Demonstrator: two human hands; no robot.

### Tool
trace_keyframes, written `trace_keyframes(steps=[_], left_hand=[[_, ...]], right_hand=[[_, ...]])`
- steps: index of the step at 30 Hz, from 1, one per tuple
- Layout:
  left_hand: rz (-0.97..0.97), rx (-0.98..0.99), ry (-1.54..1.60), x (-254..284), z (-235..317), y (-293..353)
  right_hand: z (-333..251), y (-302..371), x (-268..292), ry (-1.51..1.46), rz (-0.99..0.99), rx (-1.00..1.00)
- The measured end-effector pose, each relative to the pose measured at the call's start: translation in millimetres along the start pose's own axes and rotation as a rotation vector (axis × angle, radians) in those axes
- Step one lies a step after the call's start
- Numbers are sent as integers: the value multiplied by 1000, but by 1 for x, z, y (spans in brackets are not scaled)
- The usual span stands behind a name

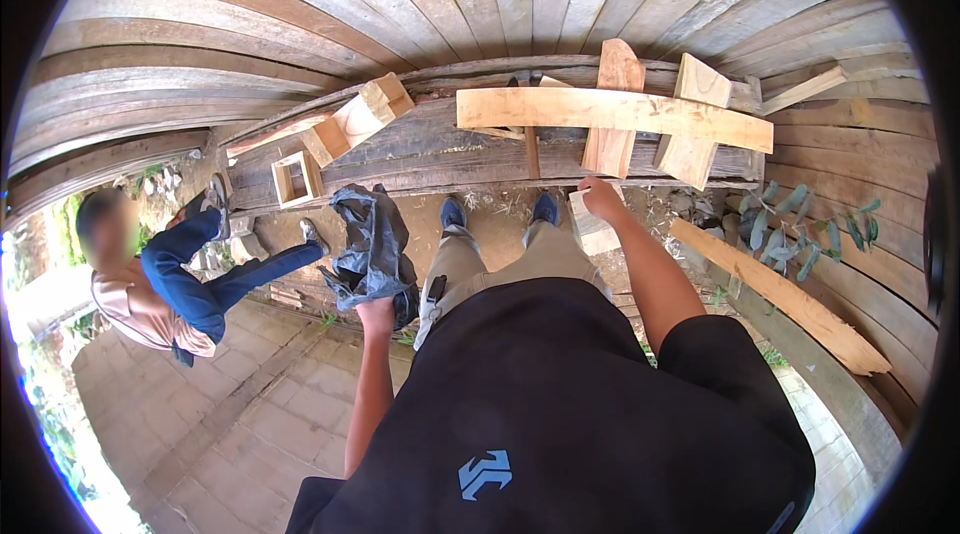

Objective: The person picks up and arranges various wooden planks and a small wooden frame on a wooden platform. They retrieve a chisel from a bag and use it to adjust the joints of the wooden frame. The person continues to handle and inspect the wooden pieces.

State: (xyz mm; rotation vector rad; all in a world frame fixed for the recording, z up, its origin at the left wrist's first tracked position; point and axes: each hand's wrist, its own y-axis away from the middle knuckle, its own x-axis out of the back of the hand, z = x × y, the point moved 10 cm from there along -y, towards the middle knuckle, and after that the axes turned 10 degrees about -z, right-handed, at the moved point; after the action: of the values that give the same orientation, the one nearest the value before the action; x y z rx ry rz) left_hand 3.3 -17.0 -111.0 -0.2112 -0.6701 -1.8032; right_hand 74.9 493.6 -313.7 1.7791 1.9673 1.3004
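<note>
My left hand is closed on a crumpled black plastic bag, which hangs up toward the bench and hides most of the fingers. My right hand grips the upper end of a short, pale wooden board beside my right leg. Beyond that hand, two short boards, one rounded at the top and one squared, rest on the bench. A long pale plank lies across them.
The weathered wooden bench runs along a plank wall. On its left are a small wooden frame and an open wooden box. A person sits at left. A leafy branch and a long board lie at right.
</note>
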Motion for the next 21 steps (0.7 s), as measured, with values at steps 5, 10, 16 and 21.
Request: trace_keyframes(steps=[5, 10, 16, 21], left_hand=[[37, 105, 136, -10, 27, 7], [58, 97, 130, -5, 21, 14], [117, 109, 118, 0, 19, 26], [79, 253, 65, 7, -3, 49]], right_hand=[[27, 3, -1, 117, -27, 11], [33, 7, -8, 104, -155, -3], [2, -15, 13, 62, 186, -42], [-75, -58, 65, 354, 359, -16]])
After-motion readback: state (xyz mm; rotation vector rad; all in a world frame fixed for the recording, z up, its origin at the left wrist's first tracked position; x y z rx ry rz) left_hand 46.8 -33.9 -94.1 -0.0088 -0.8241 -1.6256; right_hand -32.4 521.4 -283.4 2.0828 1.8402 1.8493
